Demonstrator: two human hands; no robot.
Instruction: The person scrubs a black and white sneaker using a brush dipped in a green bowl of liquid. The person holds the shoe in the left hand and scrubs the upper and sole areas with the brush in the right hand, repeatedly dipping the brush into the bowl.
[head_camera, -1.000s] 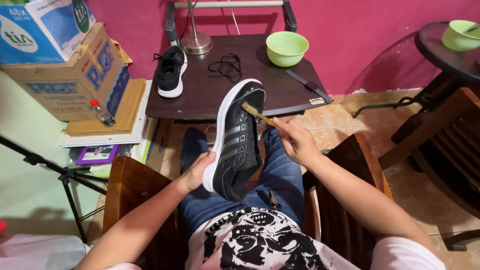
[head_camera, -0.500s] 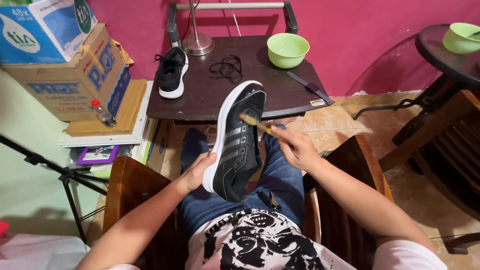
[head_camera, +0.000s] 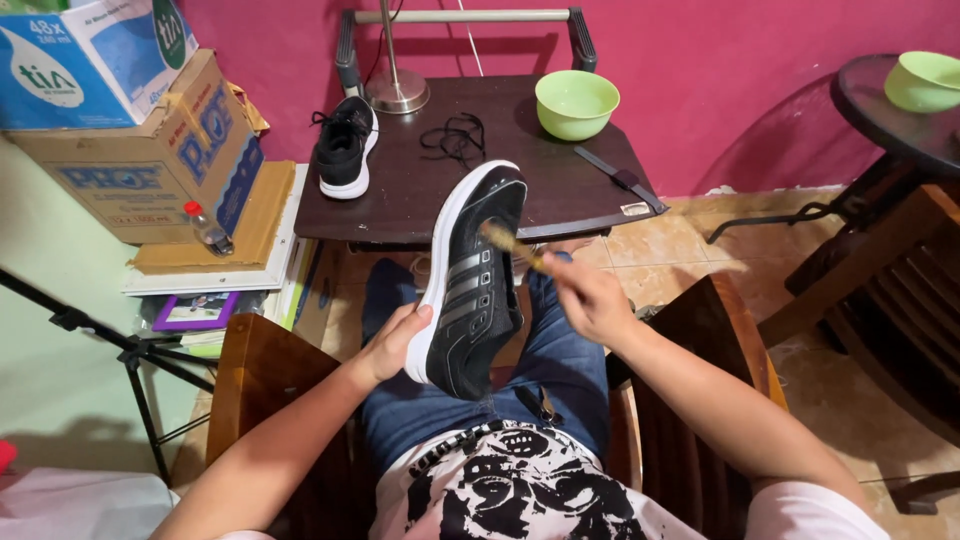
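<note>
My left hand grips the heel of a black sneaker with grey stripes and a white sole, holding it up on its side over my lap. My right hand holds a small brush whose bristles touch the sneaker's upper near the toe. The matching black sneaker stands on the dark wooden table ahead, next to loose black laces and a light green bowl.
Cardboard boxes are stacked at the left over flat boards and books. A lamp base stands at the table's back. A round dark table with a second green bowl is at the right. Wooden chair arms flank my legs.
My right hand has drawn the brush a little lower along the sneaker's toe area. The sneaker and my left hand have stayed nearly in place.
</note>
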